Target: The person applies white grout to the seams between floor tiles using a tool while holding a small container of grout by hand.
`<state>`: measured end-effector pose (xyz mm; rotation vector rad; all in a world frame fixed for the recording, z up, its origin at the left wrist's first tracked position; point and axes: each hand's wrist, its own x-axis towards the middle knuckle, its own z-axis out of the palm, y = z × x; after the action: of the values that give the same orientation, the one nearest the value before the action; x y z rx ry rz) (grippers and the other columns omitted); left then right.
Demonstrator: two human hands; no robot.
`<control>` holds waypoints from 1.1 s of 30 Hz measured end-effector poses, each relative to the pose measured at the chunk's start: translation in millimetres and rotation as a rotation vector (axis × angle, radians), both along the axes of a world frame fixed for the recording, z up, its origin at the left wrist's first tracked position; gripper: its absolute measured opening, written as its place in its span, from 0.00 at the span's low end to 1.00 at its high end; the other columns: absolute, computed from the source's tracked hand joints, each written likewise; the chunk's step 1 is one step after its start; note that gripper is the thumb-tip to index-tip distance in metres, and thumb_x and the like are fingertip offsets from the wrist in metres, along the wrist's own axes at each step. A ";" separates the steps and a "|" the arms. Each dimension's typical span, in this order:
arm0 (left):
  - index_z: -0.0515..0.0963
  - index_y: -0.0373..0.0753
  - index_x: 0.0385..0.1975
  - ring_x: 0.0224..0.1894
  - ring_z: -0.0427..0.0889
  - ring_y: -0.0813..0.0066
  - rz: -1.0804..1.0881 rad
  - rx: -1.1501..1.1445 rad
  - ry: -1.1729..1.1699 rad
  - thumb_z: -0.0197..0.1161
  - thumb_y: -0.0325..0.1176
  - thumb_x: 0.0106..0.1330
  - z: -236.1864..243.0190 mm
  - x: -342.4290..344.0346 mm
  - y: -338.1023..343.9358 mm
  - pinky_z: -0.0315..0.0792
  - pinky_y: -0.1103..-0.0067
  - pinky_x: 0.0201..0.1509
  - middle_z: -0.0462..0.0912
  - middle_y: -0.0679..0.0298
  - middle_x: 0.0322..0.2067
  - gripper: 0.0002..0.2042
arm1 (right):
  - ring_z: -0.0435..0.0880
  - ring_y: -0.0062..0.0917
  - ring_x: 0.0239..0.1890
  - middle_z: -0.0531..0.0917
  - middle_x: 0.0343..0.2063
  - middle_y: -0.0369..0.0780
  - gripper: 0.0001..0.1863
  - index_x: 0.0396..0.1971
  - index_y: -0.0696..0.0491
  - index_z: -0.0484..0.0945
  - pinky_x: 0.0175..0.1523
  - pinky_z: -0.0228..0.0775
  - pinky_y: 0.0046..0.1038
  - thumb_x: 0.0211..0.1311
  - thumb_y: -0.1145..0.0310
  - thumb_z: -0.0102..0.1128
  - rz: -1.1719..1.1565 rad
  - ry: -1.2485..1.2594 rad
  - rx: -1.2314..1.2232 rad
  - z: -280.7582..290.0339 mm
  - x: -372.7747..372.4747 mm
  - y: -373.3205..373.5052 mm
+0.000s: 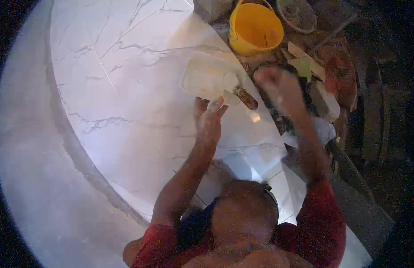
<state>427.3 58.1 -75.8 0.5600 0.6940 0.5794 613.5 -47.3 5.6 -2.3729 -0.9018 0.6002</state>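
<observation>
My left hand [209, 114] grips the near edge of a translucent, pale rectangular tub [204, 76] over the white veined tile surface [126, 89]. A tool with a brown handle [248, 98] and a metal end leans at the tub's right corner, its handle sticking out over the tiles. My right hand [275, 82] is raised to the right of the tub, over the dark, cluttered edge beside the tiles. It is smeared by motion, so its fingers and anything in them cannot be made out.
A yellow bucket [256, 31] stands beyond the tiles at the top, beside an oval basin [296, 13]. Scrap boards [305, 64], a red item [339, 71] and other debris lie along the right side. A grey concrete band [35, 156] curves down the left.
</observation>
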 end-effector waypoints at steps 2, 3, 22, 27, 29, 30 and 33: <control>0.60 0.39 0.63 0.55 0.75 0.63 0.002 -0.039 0.042 0.64 0.25 0.60 -0.4 5.6 4.8 0.74 0.64 0.55 0.71 0.58 0.54 0.31 | 0.82 0.24 0.32 0.84 0.29 0.39 0.21 0.43 0.58 0.81 0.41 0.73 0.32 0.67 0.53 0.55 0.006 -0.170 -0.059 -0.3 57.2 31.8; 0.60 0.39 0.63 0.55 0.75 0.63 0.005 -0.036 0.040 0.64 0.25 0.60 -0.2 6.5 6.7 0.74 0.64 0.55 0.71 0.58 0.54 0.31 | 0.83 0.27 0.33 0.85 0.29 0.41 0.22 0.43 0.57 0.81 0.42 0.73 0.34 0.67 0.52 0.54 0.039 -0.252 -0.073 -5.3 84.7 50.1; 0.56 0.40 0.66 0.57 0.73 0.61 -0.053 -0.030 0.093 0.69 0.31 0.56 -17.7 25.6 45.3 0.72 0.67 0.56 0.69 0.55 0.57 0.38 | 0.79 0.29 0.25 0.79 0.22 0.40 0.13 0.31 0.55 0.78 0.31 0.72 0.31 0.66 0.61 0.52 0.272 0.141 0.250 -226.9 236.9 117.7; 0.57 0.38 0.65 0.55 0.74 0.62 -0.016 -0.018 0.053 0.69 0.33 0.56 -31.6 39.4 44.6 0.71 0.67 0.56 0.70 0.56 0.54 0.37 | 0.76 0.23 0.19 0.76 0.18 0.36 0.12 0.24 0.53 0.75 0.23 0.70 0.25 0.66 0.64 0.51 -0.178 1.308 0.182 -146.7 218.1 148.0; 0.57 0.38 0.64 0.55 0.74 0.62 -0.015 -0.017 0.027 0.70 0.33 0.55 -29.9 42.1 43.9 0.71 0.67 0.56 0.70 0.56 0.54 0.37 | 0.74 0.21 0.16 0.75 0.16 0.35 0.13 0.23 0.53 0.74 0.20 0.68 0.23 0.66 0.64 0.51 -0.212 1.177 0.035 -92.2 193.3 150.2; 0.57 0.37 0.64 0.55 0.73 0.62 -0.016 -0.009 -0.001 0.70 0.34 0.55 -28.1 44.8 43.1 0.71 0.66 0.57 0.70 0.56 0.54 0.37 | 0.71 0.19 0.13 0.74 0.15 0.35 0.13 0.21 0.52 0.73 0.17 0.65 0.21 0.66 0.64 0.51 -0.241 1.041 -0.100 -71.6 180.6 149.8; 0.58 0.37 0.63 0.55 0.74 0.61 -0.036 -0.052 -0.017 0.71 0.35 0.55 -22.2 57.3 35.3 0.71 0.67 0.57 0.70 0.55 0.53 0.37 | 0.72 0.19 0.12 0.74 0.14 0.35 0.16 0.19 0.53 0.74 0.17 0.68 0.21 0.66 0.62 0.52 -0.054 1.211 -0.179 -37.9 158.0 143.3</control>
<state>484.6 93.4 -98.1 0.5178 0.6803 0.5307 771.5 96.0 -32.3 -1.6225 -0.2140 1.8287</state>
